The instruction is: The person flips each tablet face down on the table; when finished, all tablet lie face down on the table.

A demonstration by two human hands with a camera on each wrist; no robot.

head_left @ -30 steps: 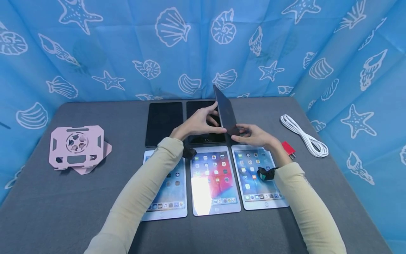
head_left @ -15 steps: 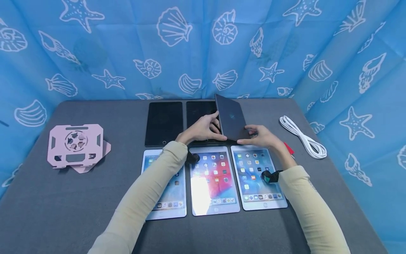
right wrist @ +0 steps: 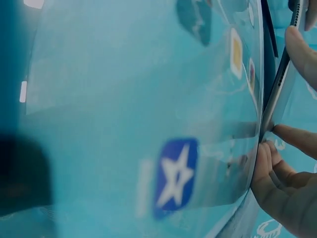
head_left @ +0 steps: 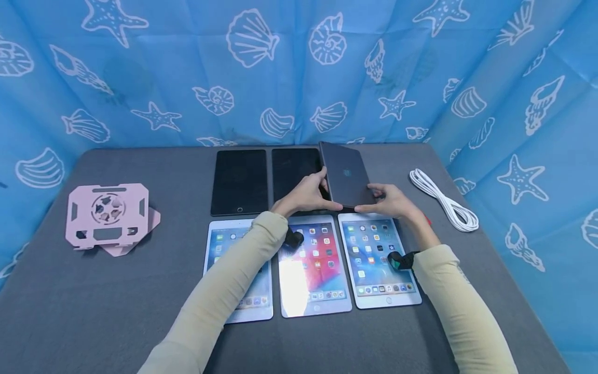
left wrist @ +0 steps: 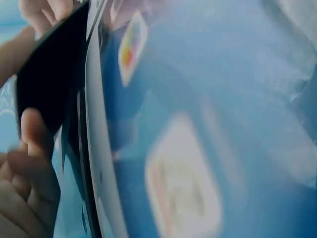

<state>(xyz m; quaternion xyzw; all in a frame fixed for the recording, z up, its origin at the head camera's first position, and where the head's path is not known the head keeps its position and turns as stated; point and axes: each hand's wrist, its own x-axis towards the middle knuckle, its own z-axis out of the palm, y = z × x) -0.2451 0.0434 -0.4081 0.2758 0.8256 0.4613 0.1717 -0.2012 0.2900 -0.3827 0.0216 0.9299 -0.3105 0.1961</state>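
A dark grey tablet (head_left: 348, 175) is held between both hands near the back of the table, tilted, with the logo on its back facing up. At its left edge my left hand (head_left: 308, 193) grips it with fingers and thumb. My right hand (head_left: 388, 201) pinches its near right corner. Just left of it lie a black tablet (head_left: 287, 166), partly covered by the left hand, and another black tablet (head_left: 239, 182). In the left wrist view the held tablet (left wrist: 49, 74) appears as a dark panel; its thin edge (right wrist: 285, 69) shows in the right wrist view.
Three lit white tablets lie in the front row: the left one (head_left: 254, 306) under my left forearm, the middle one (head_left: 317, 306), and the right one (head_left: 388, 300). A pink stand (head_left: 107, 215) sits left. On the right are a coiled white cable (head_left: 444, 200) and a mostly hidden red object (head_left: 427, 220).
Both hands have shifted slightly right and turned the held tablet from nearly upright to a flatter tilt, so more of its back shows. The red charger is now mostly hidden behind the right wrist.
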